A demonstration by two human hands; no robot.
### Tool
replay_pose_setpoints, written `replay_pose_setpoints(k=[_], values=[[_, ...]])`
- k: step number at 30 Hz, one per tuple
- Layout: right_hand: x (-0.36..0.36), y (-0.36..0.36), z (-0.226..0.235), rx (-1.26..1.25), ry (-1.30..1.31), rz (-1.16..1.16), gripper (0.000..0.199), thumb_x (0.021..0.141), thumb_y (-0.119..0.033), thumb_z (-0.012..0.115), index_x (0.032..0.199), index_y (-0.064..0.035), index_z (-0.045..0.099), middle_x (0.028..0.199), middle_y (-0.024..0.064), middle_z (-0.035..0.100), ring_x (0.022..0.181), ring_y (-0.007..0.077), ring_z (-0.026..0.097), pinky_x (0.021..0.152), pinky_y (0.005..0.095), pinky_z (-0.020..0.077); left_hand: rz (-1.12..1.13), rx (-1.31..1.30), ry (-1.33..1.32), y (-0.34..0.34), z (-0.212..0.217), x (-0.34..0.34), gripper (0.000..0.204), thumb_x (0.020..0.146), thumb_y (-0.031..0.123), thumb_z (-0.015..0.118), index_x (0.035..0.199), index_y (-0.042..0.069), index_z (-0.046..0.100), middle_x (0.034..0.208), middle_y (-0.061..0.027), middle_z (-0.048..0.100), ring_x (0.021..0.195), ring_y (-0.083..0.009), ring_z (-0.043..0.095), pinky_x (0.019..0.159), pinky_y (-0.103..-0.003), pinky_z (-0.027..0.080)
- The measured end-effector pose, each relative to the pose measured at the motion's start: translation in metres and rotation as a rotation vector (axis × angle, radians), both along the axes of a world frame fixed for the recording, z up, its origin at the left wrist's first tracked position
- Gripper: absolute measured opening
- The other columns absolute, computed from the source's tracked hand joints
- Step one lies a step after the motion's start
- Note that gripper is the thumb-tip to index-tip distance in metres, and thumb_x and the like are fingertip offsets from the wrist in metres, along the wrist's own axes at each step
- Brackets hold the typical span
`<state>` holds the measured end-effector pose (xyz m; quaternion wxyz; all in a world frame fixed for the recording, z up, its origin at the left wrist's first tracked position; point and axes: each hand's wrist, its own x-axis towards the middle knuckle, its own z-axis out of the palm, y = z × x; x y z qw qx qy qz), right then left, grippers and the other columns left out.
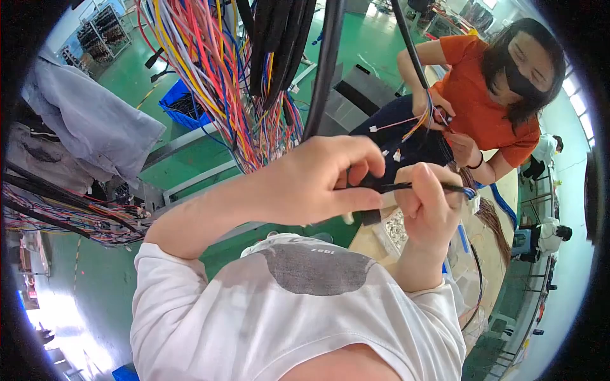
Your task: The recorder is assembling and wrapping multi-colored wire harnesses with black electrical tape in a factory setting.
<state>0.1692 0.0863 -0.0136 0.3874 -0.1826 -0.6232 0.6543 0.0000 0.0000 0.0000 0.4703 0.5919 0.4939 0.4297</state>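
While both forearms rise from a white T-shirt [298,311] in the lower middle of the frame, the hands meet just right of centre. The left hand [318,181] is curled closed, thumb and forefinger pinched on a thin black cable [424,187] that runs level toward the right. The right hand [429,203] is a closed fist wrapped round the same cable, just beside the left; the two hands nearly touch. What sits under the left fingertips may be a small dark sleeve or tape on the cable, though the view is too blurred to be sure.

Above the hands, in the upper middle, hangs a thick bundle of coloured wires [222,76] with black cables [327,63] beside it. In the upper right a co-worker in an orange shirt [476,101] holds a few thin coloured wires [419,120] between both hands. A wooden bench [489,254] lies at the right, below the hands, with brown wire strands on it. At the upper left a blue crate [184,108] stands on the green floor [127,76], and grey cloth [89,120] hangs over a rack at the left edge.
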Motion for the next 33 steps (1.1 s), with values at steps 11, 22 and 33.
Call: replay_pose_setpoints(k=[11,22,33], values=[[-0.003,-0.001,-0.01,0.167,0.104,-0.062,0.026,0.085,-0.013,0.045,0.067,0.0035,0.055,0.05,0.0027,0.047,0.04,0.0071,0.037,0.041,0.0194,0.0238,0.156,0.125,-0.039,0.022,-0.014,0.015,0.045,0.071,0.014,0.068,0.104,0.002,0.042,0.069,-0.0066,0.054,0.056,-0.0146,0.053,0.05,-0.027,0.042],[0.009,0.004,0.006,-0.243,0.284,0.112,0.037,0.087,-0.012,0.037,0.051,-0.006,0.038,0.041,0.0001,0.033,0.036,0.0075,0.026,0.035,0.0222,0.0196,-0.136,0.788,0.116,-0.006,-0.008,-0.005,0.04,0.064,0.019,0.073,0.091,-0.002,0.052,0.084,-0.0083,0.049,0.062,-0.0108,0.047,0.05,-0.021,0.037],[0.0,0.001,0.0,0.06,0.152,-0.047,0.03,0.085,-0.015,0.043,0.071,0.0089,0.055,0.045,-0.001,0.035,0.038,0.0059,0.028,0.037,0.0207,0.0197,0.116,0.223,0.255,0.016,-0.011,0.014,0.049,0.073,0.016,0.067,0.111,0.004,0.038,0.081,-0.007,0.053,0.064,-0.0145,0.053,0.058,-0.028,0.044]])
